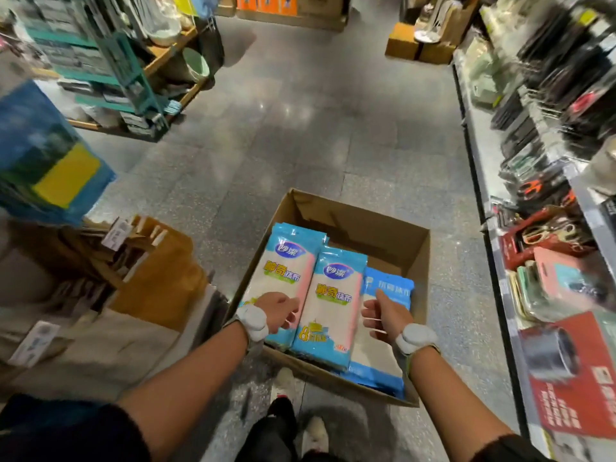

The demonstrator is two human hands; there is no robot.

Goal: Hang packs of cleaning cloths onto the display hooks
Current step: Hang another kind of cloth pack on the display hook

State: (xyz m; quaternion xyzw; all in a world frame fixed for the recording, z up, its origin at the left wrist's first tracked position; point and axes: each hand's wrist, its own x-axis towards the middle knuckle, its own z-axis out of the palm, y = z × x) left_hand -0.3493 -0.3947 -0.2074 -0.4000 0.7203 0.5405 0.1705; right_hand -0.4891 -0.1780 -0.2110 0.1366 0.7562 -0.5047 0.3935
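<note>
An open cardboard box (383,238) stands on the shop floor in front of me. Packs of cleaning cloths lie in it: a blue-and-white pack with a pink stripe (283,271) at the left, a matching one (333,305) in the middle, and a plainer blue pack (388,291) at the right. My left hand (278,310) hovers over the left pack with loosely curled fingers and holds nothing. My right hand (385,316) hangs over the gap between the middle and right packs, fingers relaxed, thumb up, also holding nothing. Both wrists wear white bands. No hook is plainly visible.
A display rack (546,181) with hanging tools and packaged goods runs along the right. On the left are a blue-and-yellow pack (46,161) close to the camera, brown paper goods (156,278) and a wooden shelf unit (140,78). My feet (283,388) stand behind the box.
</note>
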